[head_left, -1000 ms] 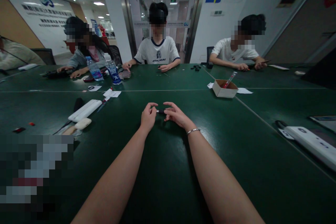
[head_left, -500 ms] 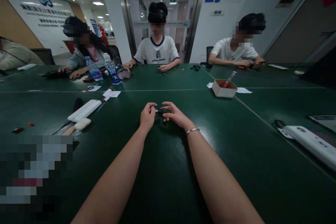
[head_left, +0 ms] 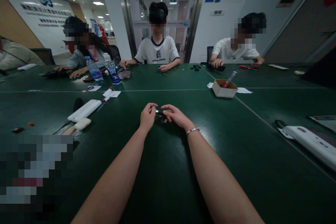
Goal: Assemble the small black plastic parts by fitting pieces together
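Both my forearms reach out over a dark green table (head_left: 168, 168). My left hand (head_left: 148, 116) and my right hand (head_left: 175, 115) meet near the table's middle, fingers curled. Between them they pinch a small dark object with a metal end (head_left: 159, 112), held just above the tabletop. Most of that small object is hidden by my fingers. A thin bracelet (head_left: 193, 131) circles my right wrist.
A white power strip (head_left: 84, 110) and a pale oval item (head_left: 82, 123) lie to the left. A small cardboard box (head_left: 225, 89) holding a pen stands to the right; another white strip (head_left: 312, 142) is at far right. Two water bottles (head_left: 112, 70) and three seated people occupy the far side.
My right hand's fingers have curled in closer onto the small object. Across the table, the person at the right has moved a hand to a dark item and put down a red tool.
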Demonstrator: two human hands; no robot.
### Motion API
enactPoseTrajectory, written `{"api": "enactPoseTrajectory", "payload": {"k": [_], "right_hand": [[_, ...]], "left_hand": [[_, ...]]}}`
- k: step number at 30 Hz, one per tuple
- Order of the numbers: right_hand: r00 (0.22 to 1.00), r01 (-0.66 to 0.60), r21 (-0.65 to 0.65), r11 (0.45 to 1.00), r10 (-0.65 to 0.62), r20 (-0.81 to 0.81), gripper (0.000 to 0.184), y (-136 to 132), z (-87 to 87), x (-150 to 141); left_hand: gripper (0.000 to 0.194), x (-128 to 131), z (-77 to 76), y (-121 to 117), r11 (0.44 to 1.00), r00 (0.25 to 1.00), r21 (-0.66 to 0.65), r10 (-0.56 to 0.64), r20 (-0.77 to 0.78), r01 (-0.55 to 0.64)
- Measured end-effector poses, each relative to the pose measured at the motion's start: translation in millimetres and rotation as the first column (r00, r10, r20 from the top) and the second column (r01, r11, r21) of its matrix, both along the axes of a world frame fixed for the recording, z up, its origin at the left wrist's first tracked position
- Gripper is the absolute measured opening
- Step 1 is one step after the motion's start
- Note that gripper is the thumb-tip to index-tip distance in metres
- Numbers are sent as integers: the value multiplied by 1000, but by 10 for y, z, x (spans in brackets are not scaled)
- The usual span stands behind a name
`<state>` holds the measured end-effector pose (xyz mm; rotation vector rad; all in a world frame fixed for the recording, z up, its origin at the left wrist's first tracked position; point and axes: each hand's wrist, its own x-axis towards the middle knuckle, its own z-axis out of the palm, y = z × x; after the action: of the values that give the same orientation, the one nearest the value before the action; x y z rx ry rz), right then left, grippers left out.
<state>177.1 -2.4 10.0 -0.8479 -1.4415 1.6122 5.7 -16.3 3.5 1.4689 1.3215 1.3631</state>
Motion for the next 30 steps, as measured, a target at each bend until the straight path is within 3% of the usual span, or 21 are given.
{"api": "enactPoseTrajectory", "payload": {"k": [3,7,11,16,21,25,28,30], "right_hand": [[1000,-3,27,1000,3,8,41,17,-21,15],[991,-7,97,995,-6,136,34,33,-80,-40],[940,131,226,965,-194,282,24,28,-169,-167],[858,221,458,861,-394,328,18,-41,-165,-239],[892,228,328,917,-332,308,9,-128,-120,-257],[921,237,235,943,-295,253,12,-252,-83,-208],[943,172,202,964,-221,250,21,-499,15,15],[934,111,155,982,-156,321,28,-759,136,289]], "left_hand": [[22,9,-2,21,1000,999,-14,-18,48,19],[24,8,-3,32,1000,999,-2,26,25,-26],[23,4,-31,38,1000,999,10,25,-37,-25],[28,6,-80,68,997,993,-13,-71,-93,70],[33,28,-77,34,989,989,-35,-144,-31,143],[40,50,38,-323,972,975,-92,-221,-32,217],[59,-60,243,-871,937,942,-203,-313,-118,286],[52,-262,427,-1302,918,887,-200,-385,-254,341]]}}
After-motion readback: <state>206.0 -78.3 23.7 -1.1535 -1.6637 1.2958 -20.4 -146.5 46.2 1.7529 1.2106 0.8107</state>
